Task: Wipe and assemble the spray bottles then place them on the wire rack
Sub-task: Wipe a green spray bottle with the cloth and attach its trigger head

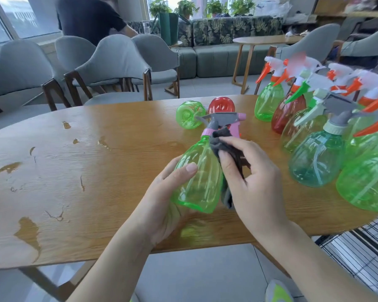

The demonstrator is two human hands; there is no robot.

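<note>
My left hand (168, 199) grips the base of a green spray bottle (199, 177) with a pink-and-grey trigger head, tilted away from me above the wooden table (74, 171). My right hand (249, 175) holds a dark grey cloth (225, 147) pressed against the bottle's right side. Two headless bottles, one green (189, 114) and one red (221, 105), lie on their sides further back. Several assembled bottles (314, 158) stand at the right. The wire rack (362, 247) shows at lower right, below the table's edge.
Wet patches (28, 234) mark the table's left half. Grey chairs (116, 66) stand behind the table, and a person in a dark shirt (90, 18) is at the back left. A sofa and a round side table (264, 40) lie beyond.
</note>
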